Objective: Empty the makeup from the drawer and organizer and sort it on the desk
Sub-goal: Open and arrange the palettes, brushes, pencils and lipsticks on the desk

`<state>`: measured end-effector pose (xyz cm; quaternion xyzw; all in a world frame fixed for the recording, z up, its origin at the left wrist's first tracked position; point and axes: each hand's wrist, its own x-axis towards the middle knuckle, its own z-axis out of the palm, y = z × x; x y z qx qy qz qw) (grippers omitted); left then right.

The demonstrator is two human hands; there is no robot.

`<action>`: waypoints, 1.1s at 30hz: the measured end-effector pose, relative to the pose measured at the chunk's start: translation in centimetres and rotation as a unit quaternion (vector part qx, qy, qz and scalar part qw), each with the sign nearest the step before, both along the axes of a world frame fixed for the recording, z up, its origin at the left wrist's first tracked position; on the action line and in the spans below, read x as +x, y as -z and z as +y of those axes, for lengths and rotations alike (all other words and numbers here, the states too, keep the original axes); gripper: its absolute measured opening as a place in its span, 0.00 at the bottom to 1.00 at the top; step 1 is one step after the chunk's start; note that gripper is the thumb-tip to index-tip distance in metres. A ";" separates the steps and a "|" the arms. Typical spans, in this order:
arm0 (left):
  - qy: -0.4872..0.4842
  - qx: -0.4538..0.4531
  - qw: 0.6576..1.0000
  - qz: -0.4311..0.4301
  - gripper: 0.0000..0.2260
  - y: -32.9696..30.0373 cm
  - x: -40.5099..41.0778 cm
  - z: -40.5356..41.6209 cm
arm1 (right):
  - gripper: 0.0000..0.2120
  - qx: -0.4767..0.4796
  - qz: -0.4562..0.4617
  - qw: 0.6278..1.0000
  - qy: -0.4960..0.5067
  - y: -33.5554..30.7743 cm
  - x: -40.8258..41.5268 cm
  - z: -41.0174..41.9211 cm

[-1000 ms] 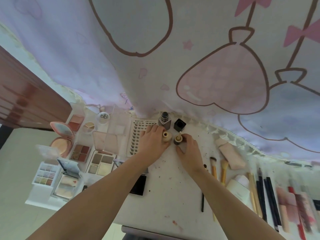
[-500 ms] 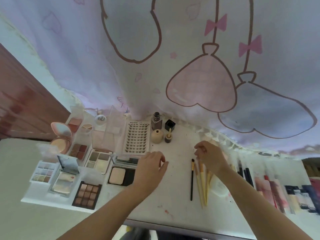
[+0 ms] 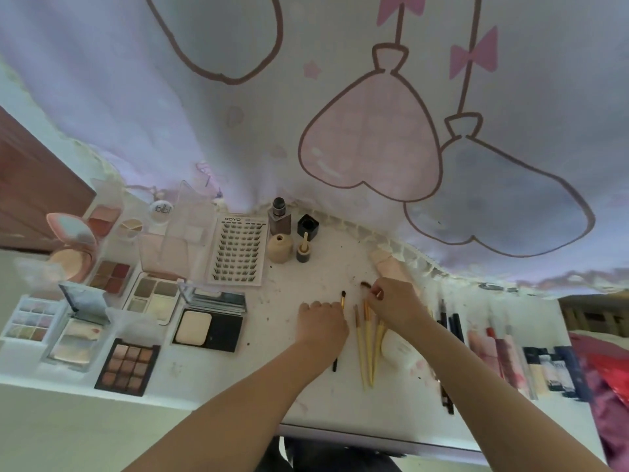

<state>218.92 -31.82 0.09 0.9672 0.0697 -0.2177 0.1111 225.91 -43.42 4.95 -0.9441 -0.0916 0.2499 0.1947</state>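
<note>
On the white desk my left hand rests palm down over a thin black-handled brush, whose tip sticks out past my fingers. My right hand pinches the top end of a yellow-handled brush with a dark head. Several yellow-handled brushes lie side by side between my hands. Behind them stand a beige bottle, a small dark bottle, a brown square bottle and a black cap.
Open palettes and compacts fill the left half, with a lash tray beside them. Dark pencils and tubes lie in a row at right. A printed curtain hangs behind. A red bag sits far right.
Both hands left the small bottles at the back and came forward to the brushes. My left hand now covers the black brush and my right hand pinches a yellow brush.
</note>
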 end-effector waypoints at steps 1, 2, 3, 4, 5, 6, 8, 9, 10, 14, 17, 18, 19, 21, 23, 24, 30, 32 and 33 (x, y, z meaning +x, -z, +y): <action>-0.006 0.003 1.000 0.000 0.12 0.0 0.0 0.2 | 0.10 -0.017 0.007 1.000 -0.024 -0.1 -0.4 -0.1; -0.010 0.007 1.000 -0.001 0.12 0.0 -0.1 0.3 | 0.11 -0.037 0.009 0.998 -0.051 0.0 -1.1 -0.1; -0.013 0.014 1.000 -0.002 0.12 -0.1 -0.1 0.5 | 0.13 -0.060 0.008 0.995 -0.078 0.2 -1.8 0.1; -0.015 0.021 1.000 -0.002 0.11 -0.2 -0.2 0.6 | 0.14 -0.087 0.005 0.991 -0.104 0.4 -2.5 0.3; -0.014 0.028 0.999 0.000 0.11 -0.3 -0.3 0.8 | 0.14 -0.114 0.005 0.986 -0.124 0.7 -3.2 0.7; -0.011 0.035 0.999 0.001 0.11 -0.3 -0.5 1.0 | 0.13 -0.137 0.005 0.981 -0.137 1.0 -3.9 1.1; 0.000 0.046 0.999 -0.005 0.11 -0.5 -1.1 1.7 | 0.11 -0.168 0.003 0.976 -0.138 1.5 -4.8 1.7; 0.006 0.052 0.999 -0.009 0.11 -0.5 -1.6 2.2 | 0.11 -0.178 0.005 0.976 -0.128 1.8 -5.0 2.0; 0.009 0.057 0.998 -0.012 0.11 -0.6 -2.1 2.7 | 0.11 -0.180 0.012 0.977 -0.116 1.9 -5.1 2.3; 0.017 0.084 0.996 -0.015 0.10 -0.8 -4.8 5.2 | 0.08 -0.129 0.056 0.987 -0.072 2.0 -5.2 4.4; 0.023 0.115 0.993 -0.001 0.09 -1.1 -6.3 7.0 | 0.17 -0.069 0.080 0.993 -0.057 1.9 -5.6 7.0; 0.022 0.123 0.992 0.007 0.09 -1.3 -6.7 7.4 | 0.17 -0.051 0.084 0.994 -0.053 2.0 -5.8 8.0; 0.016 0.127 0.992 0.014 0.10 -1.4 -7.1 7.8 | 0.17 -0.039 0.089 0.994 -0.048 2.0 -6.1 9.0; -0.001 0.129 0.991 0.024 0.11 -1.7 -7.5 8.3 | 0.14 -0.031 0.091 0.994 -0.043 2.3 -6.5 10.6; -0.009 0.125 0.992 0.027 0.11 -1.9 -7.7 8.6 | 0.10 -0.032 0.079 0.995 -0.042 2.6 -7.0 11.6; -0.012 0.123 0.992 0.028 0.11 -1.9 -7.7 8.8 | 0.11 -0.031 0.069 0.996 -0.039 2.8 -7.2 11.9; -0.034 0.109 0.993 0.021 0.10 -1.9 -7.1 9.6 | 0.12 -0.032 0.042 0.998 -0.041 3.3 -7.3 11.5; -0.020 0.106 0.994 0.000 0.10 -2.2 -6.8 9.2 | 0.15 -0.022 0.029 0.999 -0.023 2.8 -6.4 10.1; 0.001 0.103 0.995 -0.016 0.10 -2.4 -6.6 8.7 | 0.15 -0.024 0.022 0.999 -0.012 2.4 -5.7 9.0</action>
